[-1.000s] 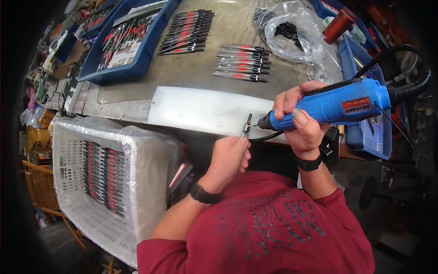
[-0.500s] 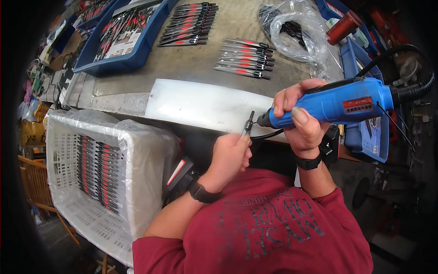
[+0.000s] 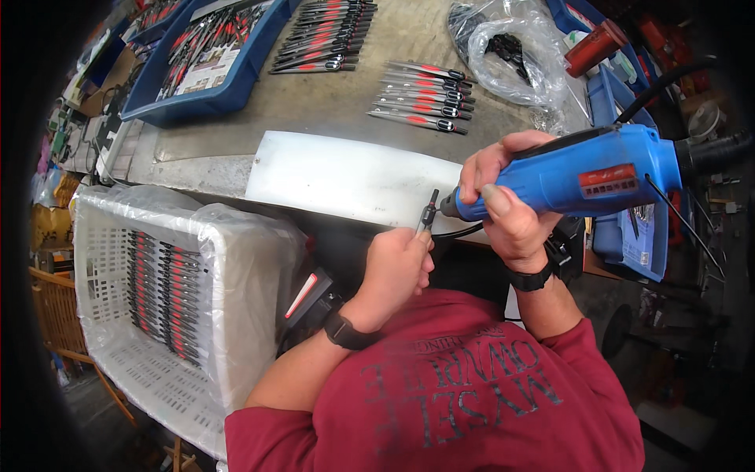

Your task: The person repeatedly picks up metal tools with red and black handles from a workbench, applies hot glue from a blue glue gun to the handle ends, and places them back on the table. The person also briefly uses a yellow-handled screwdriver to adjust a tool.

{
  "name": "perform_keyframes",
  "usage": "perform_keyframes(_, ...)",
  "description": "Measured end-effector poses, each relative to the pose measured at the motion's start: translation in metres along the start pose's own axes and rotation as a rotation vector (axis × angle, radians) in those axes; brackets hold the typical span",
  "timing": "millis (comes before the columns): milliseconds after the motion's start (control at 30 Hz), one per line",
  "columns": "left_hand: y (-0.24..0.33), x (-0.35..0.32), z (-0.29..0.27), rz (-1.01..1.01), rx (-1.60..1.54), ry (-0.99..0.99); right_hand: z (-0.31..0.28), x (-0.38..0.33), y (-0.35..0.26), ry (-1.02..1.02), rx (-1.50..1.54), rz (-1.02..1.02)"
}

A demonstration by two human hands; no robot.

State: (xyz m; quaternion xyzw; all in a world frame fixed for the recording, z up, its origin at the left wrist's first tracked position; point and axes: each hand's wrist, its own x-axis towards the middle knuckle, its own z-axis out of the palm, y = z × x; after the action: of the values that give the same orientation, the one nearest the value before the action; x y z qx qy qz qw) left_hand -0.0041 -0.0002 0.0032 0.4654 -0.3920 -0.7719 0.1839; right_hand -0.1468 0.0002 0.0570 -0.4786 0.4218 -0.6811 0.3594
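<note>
My left hand [image 3: 395,262] is closed around the lower part of a slim black-ended pen-like tool [image 3: 429,209], which stands up out of the fingers. A blue electric screwdriver [image 3: 582,175] lies in my right hand [image 3: 507,206], with fingers wrapped round its front end. Its tip points left, right beside the black part of the pen-like tool; whether they touch I cannot tell. Behind both hands lies a white board [image 3: 338,179] along the table's front edge. Beyond it is a short row of grey and red pen-like tools [image 3: 422,96].
More such tools form a stack [image 3: 325,35] farther back. A blue bin [image 3: 145,110] holds a heap of them; a white plastic crate [image 3: 102,295] at the left holds rows. A clear bag [image 3: 543,86] with black parts lies at the back right, near blue trays [image 3: 657,259].
The screwdriver and my right hand have shifted slightly left. My left hand stays nearly in place with the pen-like tool. The rows on the table look the same.
</note>
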Motion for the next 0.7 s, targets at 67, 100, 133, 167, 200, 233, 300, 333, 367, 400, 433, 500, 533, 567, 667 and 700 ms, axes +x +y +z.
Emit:
perform_keyframes(67, 0.000, 0.000, 0.001, -0.008, 0.004, 0.005, 0.002, 0.003, 0.003, -0.065, -0.184, -0.056)
perform_keyframes(100, 0.001, 0.000, 0.001, -0.009, 0.005, 0.007, 0.004, 0.003, 0.005, -0.079, -0.219, -0.063)
perform_keyframes(133, 0.000, -0.001, 0.001, -0.014, 0.013, 0.010, 0.006, 0.004, 0.007, -0.093, -0.253, -0.071)
perform_keyframes(167, 0.000, -0.001, 0.001, -0.020, 0.003, 0.016, 0.008, 0.005, 0.008, -0.107, -0.287, -0.079)
perform_keyframes(200, -0.001, -0.001, 0.002, -0.031, -0.001, 0.019, 0.008, 0.005, 0.008, -0.119, -0.311, -0.079)
perform_keyframes(233, -0.001, -0.001, 0.002, -0.024, -0.004, 0.026, 0.010, 0.006, 0.008, -0.110, -0.332, -0.062)
perform_keyframes(300, -0.004, -0.001, 0.003, -0.034, -0.005, 0.020, 0.012, 0.006, 0.010, -0.092, -0.373, -0.028)
perform_keyframes(333, -0.003, 0.000, 0.002, -0.012, 0.003, 0.020, 0.013, 0.007, 0.009, -0.085, -0.328, -0.011)
perform_keyframes(367, -0.003, 0.001, 0.001, -0.019, -0.004, 0.021, 0.013, 0.007, 0.010, -0.118, -0.359, -0.039)
perform_keyframes(400, -0.003, 0.000, 0.001, -0.015, -0.003, 0.021, 0.013, 0.008, 0.010, -0.149, -0.388, -0.068)
perform_keyframes(433, -0.002, 0.001, 0.002, -0.003, 0.007, 0.022, 0.013, 0.009, 0.010, -0.180, -0.417, -0.098)
perform_keyframes(500, -0.003, 0.000, 0.002, 0.022, -0.043, 0.010, 0.013, 0.006, 0.008, -0.225, -0.536, -0.141)
perform_keyframes(533, -0.003, 0.000, 0.001, 0.015, -0.050, 0.013, 0.013, 0.005, 0.006, -0.253, -0.649, -0.192)
perform_keyframes(567, -0.004, -0.003, -0.001, 0.025, -0.042, 0.008, 0.012, 0.003, 0.004, -0.278, -0.759, -0.246)
perform_keyframes(667, -0.006, 0.000, 0.001, 0.019, -0.022, 0.004, 0.012, 0.005, -0.001, -0.158, -0.363, -0.159)
perform_keyframes(700, -0.006, 0.001, 0.001, 0.022, -0.017, 0.001, 0.013, 0.008, -0.001, -0.062, -0.073, -0.046)
